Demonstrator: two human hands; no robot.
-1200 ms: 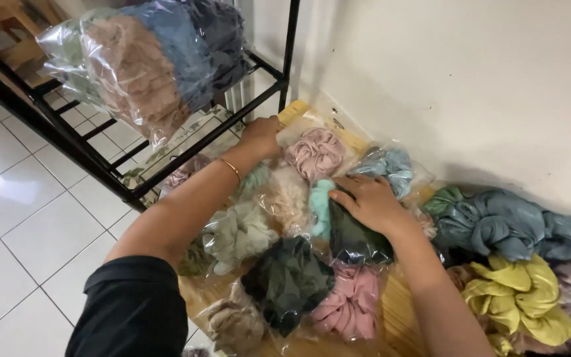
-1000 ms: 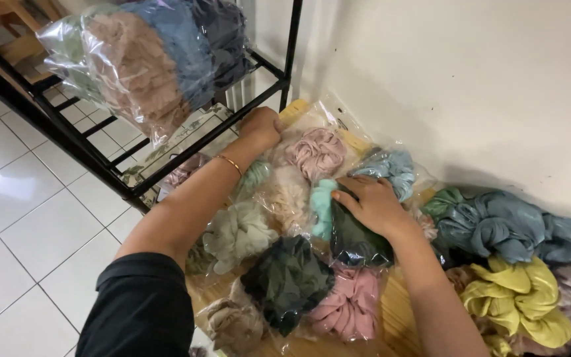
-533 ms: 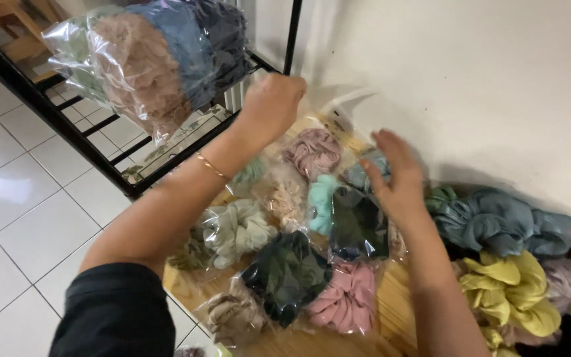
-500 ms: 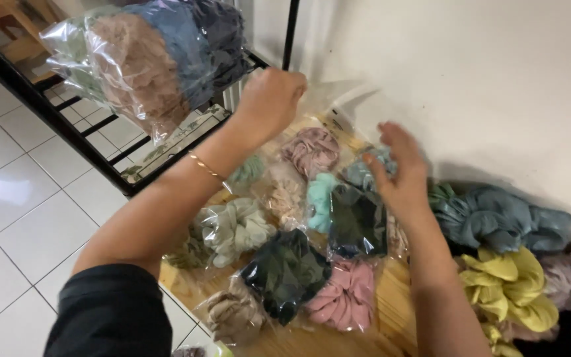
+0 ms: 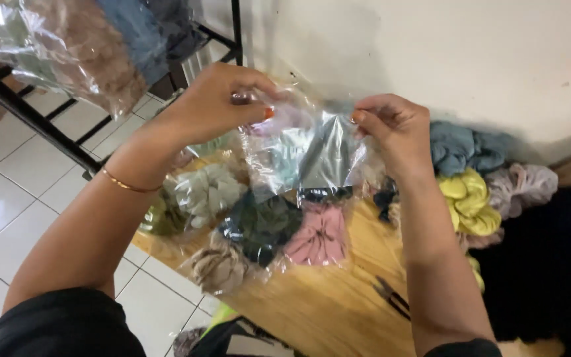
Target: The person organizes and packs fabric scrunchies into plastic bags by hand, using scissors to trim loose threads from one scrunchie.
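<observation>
Both hands have come up off the pile since the earlier frames, and an empty clear plastic bag (image 5: 308,155) now hangs between them above the packed scrunchies. Left hand (image 5: 216,102) pinches the bag's upper left edge between thumb and fingers; right hand (image 5: 394,129) pinches the upper right edge the same way, so the bag is stretched flat in the air in front of the white wall (image 5: 431,46).

Just below the bag, on a wooden board (image 5: 325,304), lie bagged scrunchies: a pink one (image 5: 318,235), a dark green one (image 5: 262,225), a pale sage one (image 5: 209,192) and a beige one (image 5: 218,268). Right of the right forearm sit loose scrunchies, blue (image 5: 464,145), yellow (image 5: 469,198) and mauve (image 5: 530,185). A gold bangle (image 5: 127,186) circles the left wrist. At upper left, a black metal rack (image 5: 34,119) carries a large plastic bag of scrunchies (image 5: 74,39) above the white tiled floor (image 5: 1,198).
</observation>
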